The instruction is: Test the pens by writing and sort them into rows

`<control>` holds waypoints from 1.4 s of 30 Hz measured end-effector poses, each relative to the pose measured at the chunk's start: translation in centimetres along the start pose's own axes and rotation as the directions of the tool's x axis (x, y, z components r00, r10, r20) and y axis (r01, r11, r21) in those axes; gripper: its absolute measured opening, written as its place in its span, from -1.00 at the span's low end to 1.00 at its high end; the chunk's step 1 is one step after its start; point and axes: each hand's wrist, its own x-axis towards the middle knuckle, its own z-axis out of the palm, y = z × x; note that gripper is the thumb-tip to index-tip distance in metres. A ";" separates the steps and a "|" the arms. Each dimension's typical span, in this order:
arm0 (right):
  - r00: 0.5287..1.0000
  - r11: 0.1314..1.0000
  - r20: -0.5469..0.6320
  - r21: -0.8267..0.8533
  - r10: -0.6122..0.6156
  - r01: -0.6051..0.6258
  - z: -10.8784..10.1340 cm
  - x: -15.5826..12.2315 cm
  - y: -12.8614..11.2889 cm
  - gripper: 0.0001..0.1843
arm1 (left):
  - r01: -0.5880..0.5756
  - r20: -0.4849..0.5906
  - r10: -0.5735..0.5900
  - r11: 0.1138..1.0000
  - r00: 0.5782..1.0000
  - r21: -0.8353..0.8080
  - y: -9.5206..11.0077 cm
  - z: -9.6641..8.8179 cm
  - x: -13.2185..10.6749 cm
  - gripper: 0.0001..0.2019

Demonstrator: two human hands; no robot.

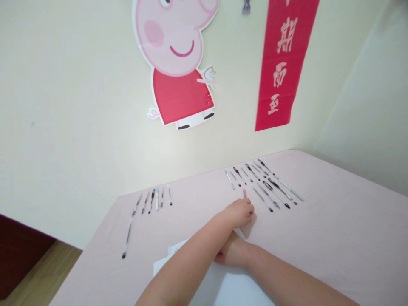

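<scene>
My left hand point(241, 212) reaches over the pink tabletop with its fingers curled round a thin pink pen-like stick point(245, 194), whose tip pokes out ahead of them. The left forearm crosses over my right hand point(232, 250). That right hand lies low over white paper point(232, 284); its fingers are mostly hidden behind the left wrist. Just right of the left hand is a front row of pens and refills, including a black-capped pen point(276, 194) and a thin refill point(263, 199). Behind them runs another row with a light blue pen point(229, 179) at its left end.
On the left of the table point(197, 204) several pens stand in a row, among them a black pen point(152, 200) and a blue-white pen point(157, 199). A longer refill point(127, 238) lies nearer the front. The wall carries a pig cutout point(183, 95) and a red banner point(282, 76).
</scene>
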 end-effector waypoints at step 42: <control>0.999 0.999 0.032 -0.047 -0.015 0.016 -1.4 0.0 -0.8 -0.87 | 0.904 -0.467 -0.863 0.340 0.191 -0.258 -7.0 1.5 -33.7 -0.87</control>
